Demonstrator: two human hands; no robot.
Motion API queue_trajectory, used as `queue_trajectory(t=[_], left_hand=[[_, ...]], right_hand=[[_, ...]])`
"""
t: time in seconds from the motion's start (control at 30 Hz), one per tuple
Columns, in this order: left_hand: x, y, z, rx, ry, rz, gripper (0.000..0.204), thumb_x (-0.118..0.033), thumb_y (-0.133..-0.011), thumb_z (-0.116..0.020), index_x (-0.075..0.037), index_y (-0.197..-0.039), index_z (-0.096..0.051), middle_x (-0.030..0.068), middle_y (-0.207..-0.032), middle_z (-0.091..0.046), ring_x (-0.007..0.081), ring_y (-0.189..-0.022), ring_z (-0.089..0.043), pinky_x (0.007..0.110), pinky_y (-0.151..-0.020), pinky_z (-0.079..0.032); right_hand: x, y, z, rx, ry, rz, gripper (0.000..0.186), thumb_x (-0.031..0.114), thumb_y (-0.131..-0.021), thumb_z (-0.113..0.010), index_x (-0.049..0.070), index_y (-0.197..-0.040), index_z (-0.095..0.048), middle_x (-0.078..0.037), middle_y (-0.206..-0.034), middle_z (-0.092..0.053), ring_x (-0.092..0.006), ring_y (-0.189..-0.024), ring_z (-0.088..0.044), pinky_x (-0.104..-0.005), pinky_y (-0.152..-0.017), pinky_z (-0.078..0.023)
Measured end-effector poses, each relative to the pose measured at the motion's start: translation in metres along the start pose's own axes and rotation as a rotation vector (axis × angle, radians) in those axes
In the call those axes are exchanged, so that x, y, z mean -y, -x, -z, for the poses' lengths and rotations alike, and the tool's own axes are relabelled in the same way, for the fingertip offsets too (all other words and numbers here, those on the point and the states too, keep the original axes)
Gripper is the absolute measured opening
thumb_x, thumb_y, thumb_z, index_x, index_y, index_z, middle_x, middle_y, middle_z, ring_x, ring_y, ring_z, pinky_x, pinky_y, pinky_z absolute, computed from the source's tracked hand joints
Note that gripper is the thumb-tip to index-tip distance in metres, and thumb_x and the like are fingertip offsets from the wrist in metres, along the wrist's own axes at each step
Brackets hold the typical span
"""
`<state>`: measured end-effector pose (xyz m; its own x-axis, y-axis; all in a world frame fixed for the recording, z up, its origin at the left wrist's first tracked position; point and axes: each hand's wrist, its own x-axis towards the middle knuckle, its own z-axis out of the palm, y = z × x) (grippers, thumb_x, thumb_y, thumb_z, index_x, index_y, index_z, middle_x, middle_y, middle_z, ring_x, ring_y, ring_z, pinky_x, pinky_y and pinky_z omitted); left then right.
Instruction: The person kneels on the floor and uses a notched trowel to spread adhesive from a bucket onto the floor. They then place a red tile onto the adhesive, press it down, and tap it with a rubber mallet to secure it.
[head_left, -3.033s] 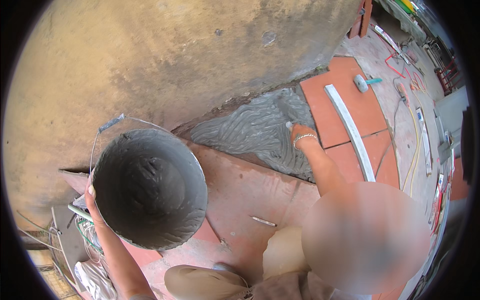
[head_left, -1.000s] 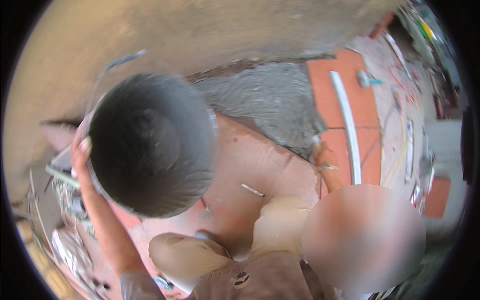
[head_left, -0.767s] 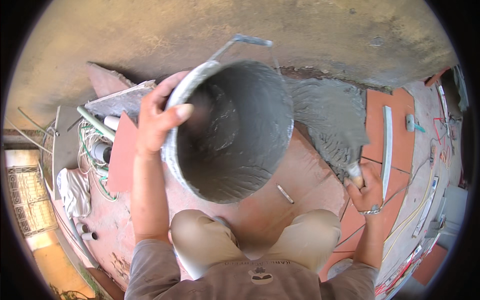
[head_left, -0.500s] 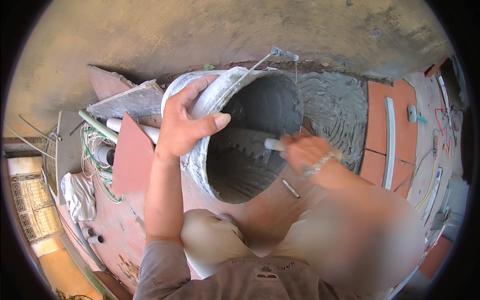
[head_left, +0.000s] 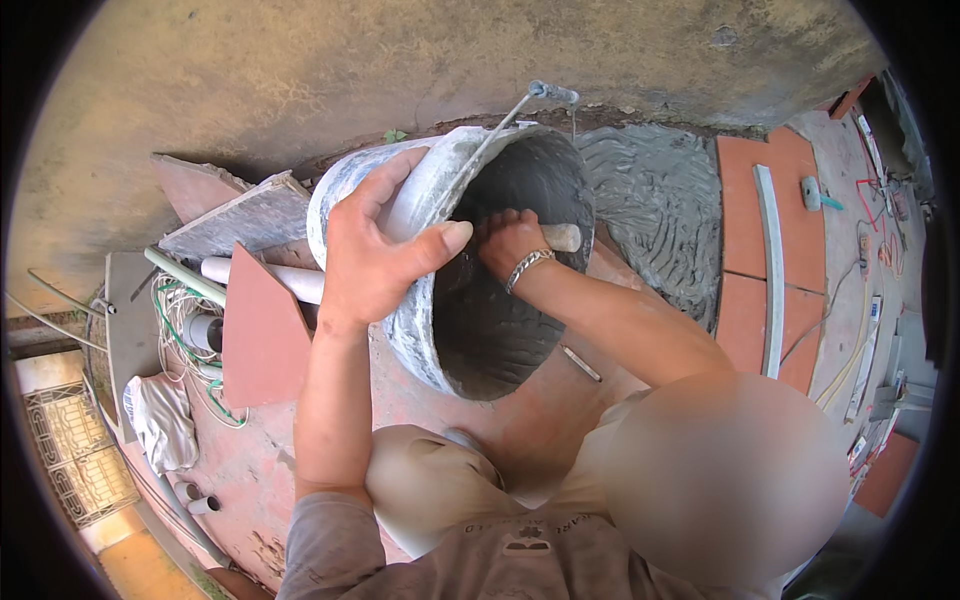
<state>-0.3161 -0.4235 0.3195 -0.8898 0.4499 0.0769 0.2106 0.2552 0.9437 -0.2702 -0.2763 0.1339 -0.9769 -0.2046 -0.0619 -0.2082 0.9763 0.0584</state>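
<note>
A mortar-smeared white bucket lies tilted in front of me, its mouth turned to the right. My left hand grips its side near the rim, the thumb along the edge. Inside the mouth, my right hand is closed round the pale handle of a notched trowel; the blade is hidden deeper in the bucket. Grey mortar coats the inner wall. Beyond the bucket, a bed of combed grey mortar covers the ground along the wall.
Terracotta tiles lie at right, with a pale straight bar and a mallet on them. Broken tile pieces, a pipe and tangled cords are at left. A marker-like stick lies near the bucket. A stained wall stands behind.
My right hand has moved left and deeper into the bucket with the notched trowel, whose blade has gone out of sight. My left hand keeps its grip on the bucket.
</note>
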Motion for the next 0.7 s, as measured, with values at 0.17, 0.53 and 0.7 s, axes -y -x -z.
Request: queue_trajectory(t=[0.17, 0.53, 0.7], left_hand=[[0.0, 0.003, 0.004, 0.031, -0.043, -0.044, 0.08, -0.033, -0.068, -0.085, 0.01, -0.131, -0.06, 0.0181, -0.122, -0.068, 0.0236, -0.114, -0.063, 0.035, -0.102, -0.046], [0.002, 0.008, 0.002, 0.01, 0.079, -0.004, 0.082, -0.028, -0.068, -0.087, 0.012, -0.133, -0.058, 0.0169, -0.122, -0.067, 0.0226, -0.114, -0.062, 0.035, -0.103, -0.046], [0.003, 0.007, 0.004, 0.034, 0.064, -0.043, 0.08, -0.026, -0.069, -0.086, 0.012, -0.133, -0.058, 0.0164, -0.122, -0.066, 0.0224, -0.114, -0.062, 0.034, -0.103, -0.045]], right_hand=[[0.001, 0.004, 0.004, 0.18, -0.093, 0.1, 0.024, 0.019, -0.091, -0.058, 0.012, -0.108, -0.073, -0.009, -0.109, -0.071, -0.0265, -0.103, -0.066, -0.0445, -0.083, -0.05], [0.005, 0.008, 0.019, 0.385, -0.333, 0.144, 0.026, 0.015, -0.092, -0.06, 0.011, -0.111, -0.077, -0.011, -0.115, -0.075, -0.0296, -0.11, -0.071, -0.0448, -0.089, -0.055], [0.001, 0.007, 0.032, 0.495, -0.36, 0.158, 0.025, 0.013, -0.092, -0.058, 0.01, -0.107, -0.078, -0.013, -0.113, -0.075, -0.0311, -0.108, -0.072, -0.0431, -0.089, -0.057]])
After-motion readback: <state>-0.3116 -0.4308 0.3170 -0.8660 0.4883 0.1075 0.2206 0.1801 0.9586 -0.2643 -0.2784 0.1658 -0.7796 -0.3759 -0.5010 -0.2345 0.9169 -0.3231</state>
